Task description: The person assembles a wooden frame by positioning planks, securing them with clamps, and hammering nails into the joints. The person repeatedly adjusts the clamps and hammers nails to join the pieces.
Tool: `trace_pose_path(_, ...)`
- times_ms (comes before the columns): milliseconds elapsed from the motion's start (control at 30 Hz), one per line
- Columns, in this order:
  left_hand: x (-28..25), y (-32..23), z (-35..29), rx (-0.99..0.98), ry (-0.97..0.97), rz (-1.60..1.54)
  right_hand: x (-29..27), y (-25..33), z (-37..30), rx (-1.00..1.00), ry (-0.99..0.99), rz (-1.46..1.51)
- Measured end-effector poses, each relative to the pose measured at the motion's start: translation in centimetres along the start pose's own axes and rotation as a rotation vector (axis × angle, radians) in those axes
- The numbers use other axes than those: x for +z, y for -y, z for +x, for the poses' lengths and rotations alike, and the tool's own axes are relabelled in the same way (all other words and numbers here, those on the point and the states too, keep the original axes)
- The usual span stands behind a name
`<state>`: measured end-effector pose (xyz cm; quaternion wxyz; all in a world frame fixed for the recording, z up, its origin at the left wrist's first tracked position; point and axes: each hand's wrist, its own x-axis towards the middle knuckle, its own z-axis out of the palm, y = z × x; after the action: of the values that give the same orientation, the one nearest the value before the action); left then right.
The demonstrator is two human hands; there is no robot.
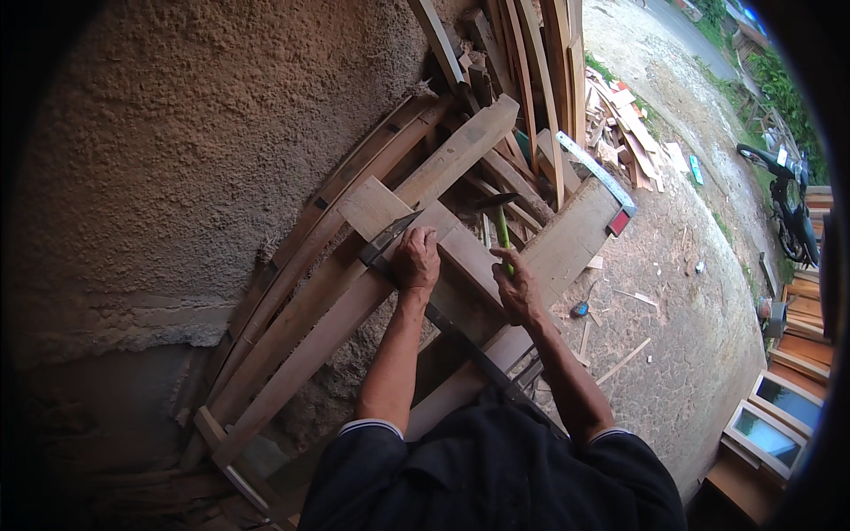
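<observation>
My right hand [520, 288] is wrapped round the green handle of a hammer [501, 226], its dark head raised over the timber. My left hand [415, 259] is closed against the wooden frame [460, 252], beside the dark metal jaw [381, 244] of what looks like a long bar clamp. Whatever its fingers hold is hidden. The dark bar [460, 334] runs from under my left hand toward my body. A square [595, 168] with a pale blade and a red patch lies on the wide board [575, 232] to the right.
Long planks [310, 327] lean along the rough wall [212, 159] at left. More timber [540, 80] stands at the far end. A tape measure [580, 310] and wood scraps lie on the ground at right. Beyond are a motorbike [788, 208] and framed panels [770, 425].
</observation>
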<state>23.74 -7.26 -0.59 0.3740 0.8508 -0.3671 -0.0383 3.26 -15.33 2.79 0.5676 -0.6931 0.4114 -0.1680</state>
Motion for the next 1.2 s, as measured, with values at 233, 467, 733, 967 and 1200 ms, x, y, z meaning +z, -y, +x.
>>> trace_pose_path(233, -0.1, 0.0, -0.1, 0.054, -0.005, 0.063, -0.7, 1.1, -0.9, -0.237, -0.003, -0.162)
trace_pose_path(467, 0.0, 0.1, -0.1, 0.033, 0.032, 0.107, -0.7, 1.9, -1.3, -0.367, 0.078, -0.294)
trace_pose_path(733, -0.3, 0.2, -0.2, 0.061, 0.044, 0.104, -0.5, 2.3, -1.1, -0.305, 0.234, -0.549)
trace_pose_path(967, -0.2, 0.3, -0.3, 0.033, 0.044, 0.125, -0.6, 4.2, -1.3, -0.261, 0.32, -0.636)
trace_pose_path(1200, -0.3, -0.1, -0.3, 0.074, 0.024, 0.143, -0.5, 4.2, -1.0, -0.313, 0.294, -0.689)
